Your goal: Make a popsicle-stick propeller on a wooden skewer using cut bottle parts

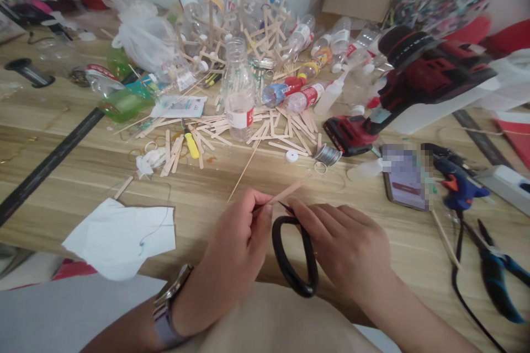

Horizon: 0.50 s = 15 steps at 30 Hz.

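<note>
Near the table's front edge, my left hand (240,237) pinches a flat wooden craft stick (290,189) that points up and to the right. My right hand (350,245) grips black-handled scissors (295,256); one handle loop shows, the other is hidden by the fingers. The scissors' tip meets or lies very close to the stick, between the two hands; I cannot tell whether it touches. Ahead of my hands stands a clear plastic bottle (239,94) without a cap. Around its base lie many loose craft sticks (211,127).
To the right are a red cordless drill (426,74), a phone (406,179), a blue glue gun (461,179) and pliers (497,270). On the left lie white paper (124,231) and a yellow-handled screwdriver (191,145). A wire spool (328,155) sits ahead; piled bottles fill the back.
</note>
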{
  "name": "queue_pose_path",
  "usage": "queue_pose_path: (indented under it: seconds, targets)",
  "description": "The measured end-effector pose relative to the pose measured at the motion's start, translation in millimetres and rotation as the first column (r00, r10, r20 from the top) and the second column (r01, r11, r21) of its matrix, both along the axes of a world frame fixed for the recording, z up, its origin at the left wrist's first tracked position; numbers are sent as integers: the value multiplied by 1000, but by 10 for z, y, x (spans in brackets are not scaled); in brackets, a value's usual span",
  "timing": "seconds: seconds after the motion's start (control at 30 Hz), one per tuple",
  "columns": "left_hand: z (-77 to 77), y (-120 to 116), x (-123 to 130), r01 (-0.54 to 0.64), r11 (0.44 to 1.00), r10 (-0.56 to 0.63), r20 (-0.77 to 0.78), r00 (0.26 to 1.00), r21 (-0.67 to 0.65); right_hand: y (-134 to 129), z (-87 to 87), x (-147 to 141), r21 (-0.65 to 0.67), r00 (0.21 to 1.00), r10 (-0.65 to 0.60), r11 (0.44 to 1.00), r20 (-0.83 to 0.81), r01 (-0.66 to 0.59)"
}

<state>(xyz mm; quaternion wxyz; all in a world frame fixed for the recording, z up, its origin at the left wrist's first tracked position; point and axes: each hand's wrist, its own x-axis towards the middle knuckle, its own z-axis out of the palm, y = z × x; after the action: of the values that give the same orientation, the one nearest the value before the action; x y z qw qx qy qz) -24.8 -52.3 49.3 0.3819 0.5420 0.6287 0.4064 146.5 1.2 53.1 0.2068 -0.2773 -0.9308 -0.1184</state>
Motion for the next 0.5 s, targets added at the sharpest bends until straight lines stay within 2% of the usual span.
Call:
queue_pose_path:
  seconds: [0.4, 0.5]
  targets:
    - [-13, -9, -13, 36, 999, -36, -76, 996, -3, 17, -2, 19, 41, 998, -10, 999, 54, 7]
    - [9, -19, -15, 75, 997, -76, -97, 992, -20, 22, 19, 36, 50, 997, -7, 999, 77, 3]
